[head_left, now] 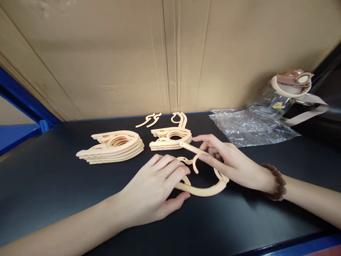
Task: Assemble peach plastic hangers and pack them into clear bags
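Observation:
A peach plastic folding hanger (206,191) lies on the black table in front of me. My left hand (162,186) is closed over its left end, fingers on top and thumb along the near side. Between the thumb and fingers of my right hand (226,158) is a peach hanger hook (194,148), held above the hanger's open loop. Its straight end points left and its curved end hangs down. The palm side of my right hand partly hides the hanger's right end. Just beyond my hands is a short stack of folded hangers (170,145).
A taller stack of folded hangers (117,153) stands to the left. Loose hooks (153,121) and curved hanger pieces (182,120) lie at the back. To the right are crumpled clear plastic bags (239,129) and a transparent bottle (282,96) with a strap. Cardboard (106,64) walls the back.

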